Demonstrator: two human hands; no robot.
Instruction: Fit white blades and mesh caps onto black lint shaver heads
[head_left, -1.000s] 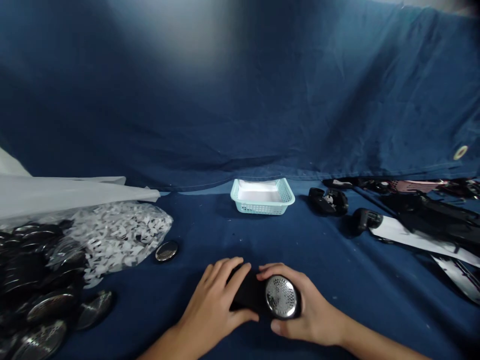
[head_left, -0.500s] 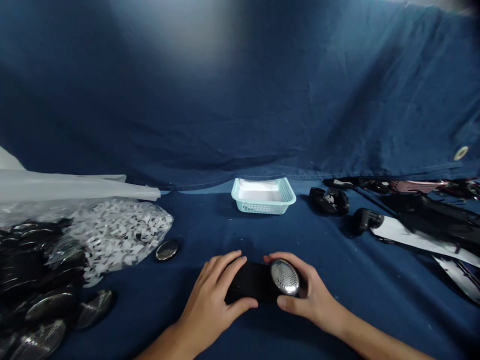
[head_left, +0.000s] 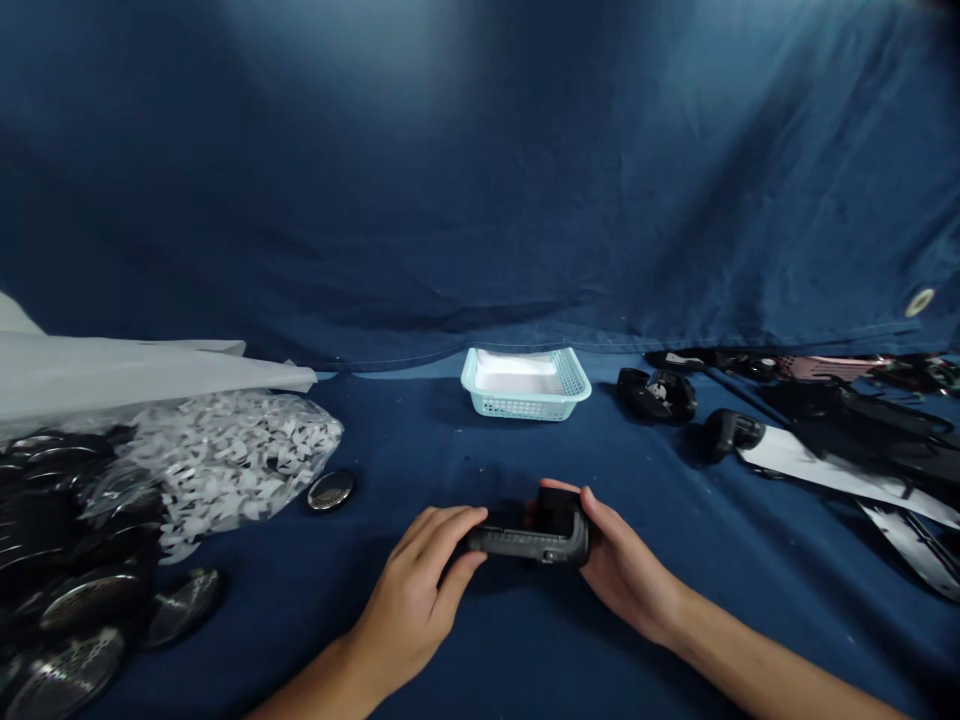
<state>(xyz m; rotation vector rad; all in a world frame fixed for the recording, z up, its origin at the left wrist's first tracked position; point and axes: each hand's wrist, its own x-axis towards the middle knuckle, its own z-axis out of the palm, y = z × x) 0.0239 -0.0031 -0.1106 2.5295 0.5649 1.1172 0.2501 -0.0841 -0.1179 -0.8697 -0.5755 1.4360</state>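
Note:
Both of my hands hold a black plastic housing (head_left: 529,545) above the blue cloth. It is long and flat, with a raised block at its right end. My left hand (head_left: 412,590) pinches its left end between thumb and fingers. My right hand (head_left: 626,565) is wrapped round the raised right end. The shiny perforated oval seen on that end earlier is now turned out of sight. Nearest on the cloth to the left lies a loose oval perforated metal plate (head_left: 330,491), apart from my hands.
A light-blue basket (head_left: 525,408) with white lining stands at the back. Left are a clear bag of small white pieces (head_left: 232,470) and a pile of black-and-metal oval parts (head_left: 82,590). Right lie a black part (head_left: 657,396) and long black-and-white parts (head_left: 840,470). A blue curtain (head_left: 480,180) hangs behind.
My hands have turned the black housing over onto its side, so its metal oval no longer shows. My right hand has shifted round the end of it.

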